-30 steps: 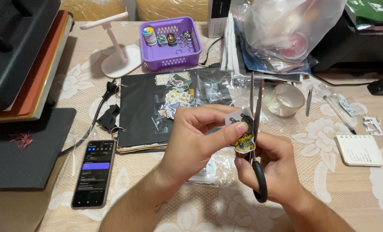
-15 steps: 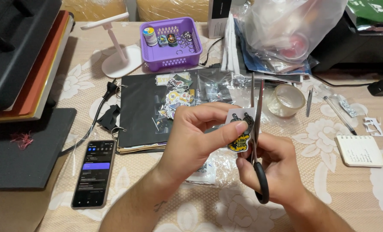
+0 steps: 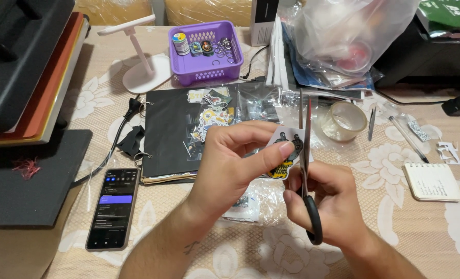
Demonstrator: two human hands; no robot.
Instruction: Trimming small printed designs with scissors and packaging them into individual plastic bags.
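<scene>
We are in the middle of trimming a sticker: our left hand (image 3: 235, 165) pinches the small printed sticker (image 3: 286, 155) between thumb and fingers, its grip clamped on the left edge, and holds it up above the desk (image 3: 395, 227), near the middle of the view. Our right hand (image 3: 328, 206) has its fingers closed through the black handles of one pair of scissors (image 3: 306, 170), whose blades stand upright and slightly apart against the sticker's right edge. By our judgement the cut is running along the outline of the print, and the next move calls for turning the sticker a little with the left hand so the blades can follow the curve without nicking the picture.

Counting what lies about: one phone (image 3: 112, 206) at near left with its screen lit, one purple basket (image 3: 206, 51) of small items at far centre, one white stand (image 3: 142, 62) just left of it, one black binder (image 3: 178, 134) with loose stickers on it, one roll of clear tape (image 3: 346, 121) to the right, one small spiral notepad (image 3: 435, 181) farther right, and one big clear plastic bag (image 3: 354, 36) at the far right.
</scene>
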